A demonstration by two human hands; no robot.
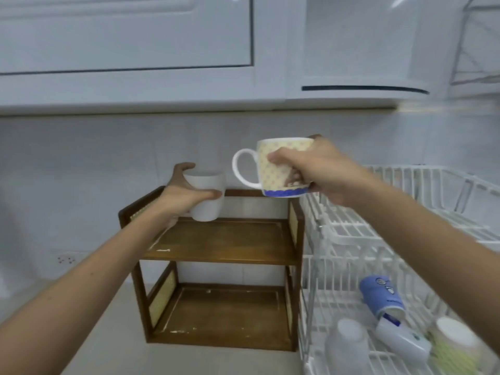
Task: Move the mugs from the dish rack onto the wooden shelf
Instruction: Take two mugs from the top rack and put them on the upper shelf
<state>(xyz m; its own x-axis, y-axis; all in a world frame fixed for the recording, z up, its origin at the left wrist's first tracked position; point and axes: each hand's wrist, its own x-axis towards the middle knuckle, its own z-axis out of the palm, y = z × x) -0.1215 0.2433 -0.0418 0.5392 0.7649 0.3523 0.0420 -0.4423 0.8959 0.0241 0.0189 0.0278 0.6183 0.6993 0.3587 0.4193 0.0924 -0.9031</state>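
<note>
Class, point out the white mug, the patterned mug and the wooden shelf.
white mug (209,201), head view, bare side below the thumb
patterned mug (273,173), head view, dotted side by the handle
wooden shelf (224,239), head view, bare top board

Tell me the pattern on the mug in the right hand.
Head view: pale yellow mug, small pinkish dots, blue base band.

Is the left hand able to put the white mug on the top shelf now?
Probably yes. The left hand holds the white mug just above the bare top shelf, with nothing in between.
</note>
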